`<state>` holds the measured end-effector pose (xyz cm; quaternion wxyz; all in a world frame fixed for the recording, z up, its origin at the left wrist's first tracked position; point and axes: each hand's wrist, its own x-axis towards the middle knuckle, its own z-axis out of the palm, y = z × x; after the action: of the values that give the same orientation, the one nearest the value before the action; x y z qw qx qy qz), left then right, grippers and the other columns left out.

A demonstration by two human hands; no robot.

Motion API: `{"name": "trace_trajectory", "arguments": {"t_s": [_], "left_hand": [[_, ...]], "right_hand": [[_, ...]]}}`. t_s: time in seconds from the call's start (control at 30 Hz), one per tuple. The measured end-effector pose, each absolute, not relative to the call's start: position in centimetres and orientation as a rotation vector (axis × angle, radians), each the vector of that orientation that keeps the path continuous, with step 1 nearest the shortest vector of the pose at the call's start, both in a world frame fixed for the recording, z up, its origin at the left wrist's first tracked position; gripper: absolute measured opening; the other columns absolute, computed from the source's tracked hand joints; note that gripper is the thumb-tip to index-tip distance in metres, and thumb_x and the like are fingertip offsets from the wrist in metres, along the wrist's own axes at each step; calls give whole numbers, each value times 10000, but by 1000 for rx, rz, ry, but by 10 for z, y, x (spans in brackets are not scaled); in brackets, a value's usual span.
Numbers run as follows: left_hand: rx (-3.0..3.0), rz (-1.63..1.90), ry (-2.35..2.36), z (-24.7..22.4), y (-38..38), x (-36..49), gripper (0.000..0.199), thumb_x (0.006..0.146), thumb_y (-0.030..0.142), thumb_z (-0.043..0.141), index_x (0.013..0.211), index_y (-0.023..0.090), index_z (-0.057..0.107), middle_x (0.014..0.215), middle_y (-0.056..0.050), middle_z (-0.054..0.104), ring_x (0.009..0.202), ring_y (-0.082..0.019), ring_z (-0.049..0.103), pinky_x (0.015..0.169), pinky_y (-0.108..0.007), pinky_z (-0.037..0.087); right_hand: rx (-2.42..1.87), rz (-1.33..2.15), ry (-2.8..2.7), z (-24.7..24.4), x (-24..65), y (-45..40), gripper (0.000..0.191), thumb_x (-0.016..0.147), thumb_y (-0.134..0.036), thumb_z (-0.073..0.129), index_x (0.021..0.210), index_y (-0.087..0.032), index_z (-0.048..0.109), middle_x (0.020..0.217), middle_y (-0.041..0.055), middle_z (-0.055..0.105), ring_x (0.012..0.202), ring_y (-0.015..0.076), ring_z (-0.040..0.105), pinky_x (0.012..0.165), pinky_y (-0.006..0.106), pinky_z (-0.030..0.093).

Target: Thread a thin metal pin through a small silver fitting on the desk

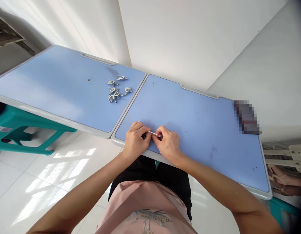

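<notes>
Thin metal pin (154, 133) between left hand (135, 141) and right hand (167, 144) — mostly hidden by fingers, its ends unclear. Dark object (246, 117) at far right pixelated — can't tell what. Silver fittings (115, 92) overlap, details too small. Teal stool (18, 130) cut off by left edge.

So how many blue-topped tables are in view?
2: the left one holds small metal fittings; the right one, edge to edge with it, lies under the left hand and right hand, which pinch a metal pin.
</notes>
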<state>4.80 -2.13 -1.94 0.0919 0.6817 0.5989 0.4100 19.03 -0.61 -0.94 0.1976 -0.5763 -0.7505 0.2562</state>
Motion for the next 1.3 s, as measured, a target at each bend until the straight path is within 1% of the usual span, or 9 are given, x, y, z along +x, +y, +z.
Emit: {"name": "trace_trajectory", "arguments": {"t_s": [0.1, 0.17, 0.3, 0.43, 0.5, 0.6, 0.7, 0.9, 1.3], "left_hand": [[1984, 1239, 1741, -21, -20, 48, 223, 907, 150, 512, 801, 177, 706, 731, -45, 628, 797, -195, 556, 763, -340, 509], [1978, 1203, 1708, -22, -19, 47, 201, 913, 159, 506, 969, 173, 699, 801, -53, 645, 856, -209, 561, 807, -365, 515], [1948, 1047, 1680, -20, -18, 41, 450, 890, 188, 532, 1339, 175, 508, 1131, -106, 629, 1079, -255, 546, 884, -421, 514], [2067, 961, 1554, -15, -25, 24, 653, 872, 283, 608, 1464, 202, 346, 1401, -144, 473, 1328, -314, 392, 1046, -508, 424], [2134, 948, 1590, -15, -29, 14, 647, 855, 332, 657, 1434, 220, 391, 1399, -136, 488, 1346, -340, 367, 1069, -551, 379], [2157, 950, 1717, -18, -31, 4, 371, 876, 342, 651, 1221, 218, 590, 1210, -104, 630, 1212, -335, 481, 1016, -554, 390], [2181, 935, 1704, -21, -26, 3, 191, 882, 319, 651, 1046, 225, 679, 1064, -65, 687, 1101, -299, 535, 1031, -549, 354], [2169, 927, 1604, -17, -12, 6, 129, 879, 300, 652, 977, 300, 736, 981, -18, 704, 1025, -252, 567, 1051, -538, 300], [2204, 916, 1381, -17, -7, 5, 115, 899, 227, 599, 908, 248, 711, 918, -28, 702, 1075, -240, 575, 1125, -527, 229]], "right_hand": [[-1535, 729, -2144, -12, 182, -16, 93, 782, -158, 643, 789, -227, 580, 715, -38, 654, 633, 143, 547, 587, 270, 266], [-1516, 769, -2096, -12, 181, -20, 108, 771, -146, 622, 818, -229, 573, 732, -41, 660, 634, 139, 554, 598, 262, 298], [-1522, 921, -1947, -4, 188, -16, 89, 772, -201, 607, 844, -224, 560, 694, -57, 632, 592, 125, 536, 606, 249, 352], [-1540, 1156, -1816, 8, 196, -3, 79, 811, -281, 562, 799, -209, 592, 582, -61, 553, 515, 113, 473, 540, 240, 353], [-1555, 1238, -1796, 12, 198, 7, 122, 813, -285, 561, 791, -199, 644, 560, -58, 535, 486, 104, 432, 510, 235, 338], [-1542, 1318, -1890, 14, 200, 22, 159, 812, -289, 606, 865, -209, 733, 557, -60, 530, 484, 94, 402, 496, 225, 314], [-1491, 1313, -2057, 16, 201, 33, 177, 802, -262, 659, 938, -247, 771, 547, -67, 522, 517, 93, 426, 514, 212, 305], [-1446, 1172, -2207, 15, 197, 40, 97, 811, -272, 703, 862, -268, 786, 560, -67, 553, 541, 87, 444, 532, 204, 309], [-1565, 978, -2179, 6, 190, 33, 90, 830, -251, 699, 769, -250, 765, 591, -47, 634, 547, 107, 490, 563, 240, 318]]}}
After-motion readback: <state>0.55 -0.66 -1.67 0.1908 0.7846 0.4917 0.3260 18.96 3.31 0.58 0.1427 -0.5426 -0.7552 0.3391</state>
